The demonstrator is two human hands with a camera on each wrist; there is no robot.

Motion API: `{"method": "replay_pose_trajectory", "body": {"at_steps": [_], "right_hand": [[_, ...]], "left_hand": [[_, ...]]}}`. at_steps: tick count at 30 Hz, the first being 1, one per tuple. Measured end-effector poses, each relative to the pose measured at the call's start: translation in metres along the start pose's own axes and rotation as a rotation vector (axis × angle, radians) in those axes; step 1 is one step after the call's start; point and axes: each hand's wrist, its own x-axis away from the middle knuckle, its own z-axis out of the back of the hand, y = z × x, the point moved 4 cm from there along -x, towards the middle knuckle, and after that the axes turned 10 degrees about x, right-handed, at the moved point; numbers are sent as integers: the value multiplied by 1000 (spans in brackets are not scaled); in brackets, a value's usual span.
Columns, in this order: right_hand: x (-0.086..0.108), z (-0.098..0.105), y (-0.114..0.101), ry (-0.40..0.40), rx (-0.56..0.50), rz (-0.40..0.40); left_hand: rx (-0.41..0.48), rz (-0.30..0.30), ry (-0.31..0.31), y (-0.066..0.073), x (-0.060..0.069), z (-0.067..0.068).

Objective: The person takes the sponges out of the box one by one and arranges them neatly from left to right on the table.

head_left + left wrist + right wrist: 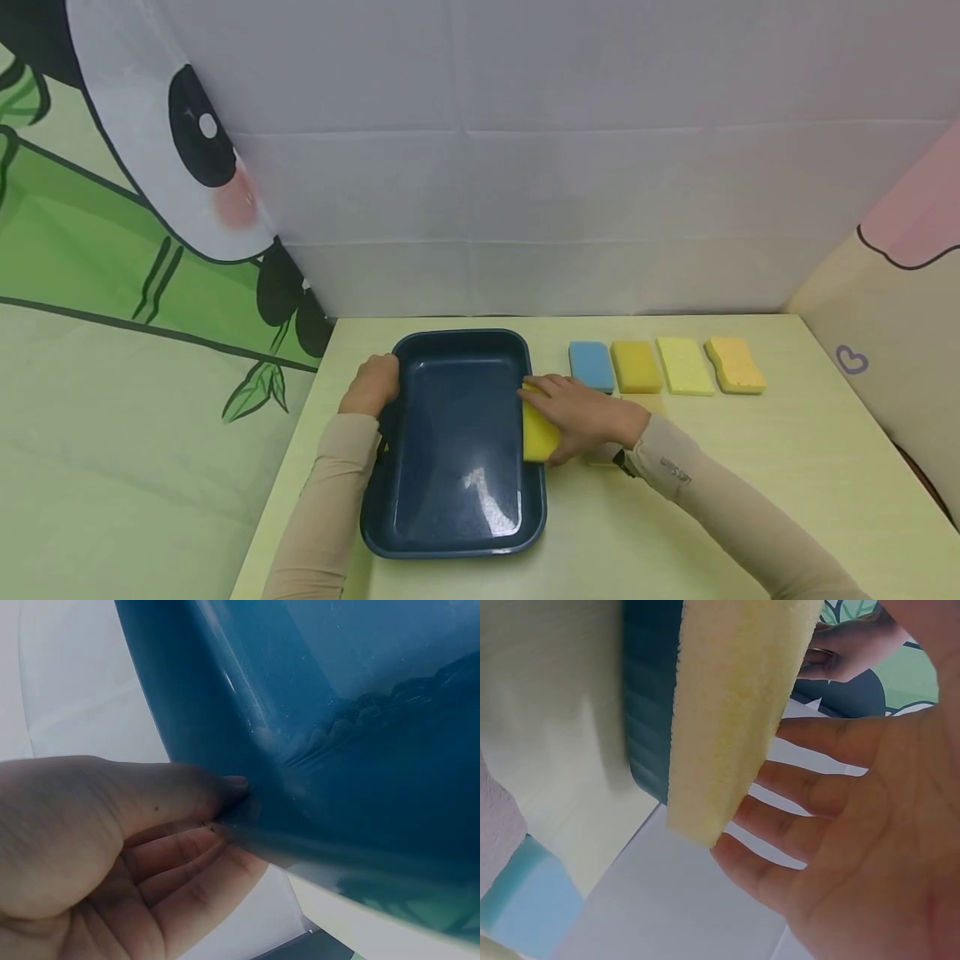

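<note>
A dark blue rectangular tray (457, 433) is in the middle of the head view. My left hand (371, 383) grips its left rim near the far corner; in the left wrist view the thumb (214, 791) lies over the rim, with the other fingers curled beneath. At the tray's right side my right hand (581, 412) holds a yellow sponge (538, 429) between fingers and thumb. Seen from the right wrist, the sponge (735, 712) stands beside the tray's outer wall (649, 712), fingertips along its edge. The thumb's tip is out of that view.
Behind the right hand, a blue sponge (591, 367), a yellow sponge (636, 367), a pale yellow sponge (686, 367) and a wavy orange-yellow sponge (735, 365) form a row on the table (810, 483). Two more sponges lie partly hidden by the right wrist. Printed cloth (562, 192) hangs behind.
</note>
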Motion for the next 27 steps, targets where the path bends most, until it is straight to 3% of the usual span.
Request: {"method": "replay_pose_trajectory", "body": {"at_steps": [13,21,27], "right_hand": [[14,-1,12,23,-7,11],[17,-3,19,25,-65,9],[22,-3,23,20,-86,-1]], "left_hand": [[17,-3,9,4,0,-2],[8,-28,20,6,0,-1],[14,-7,8,5,0,-2]]}}
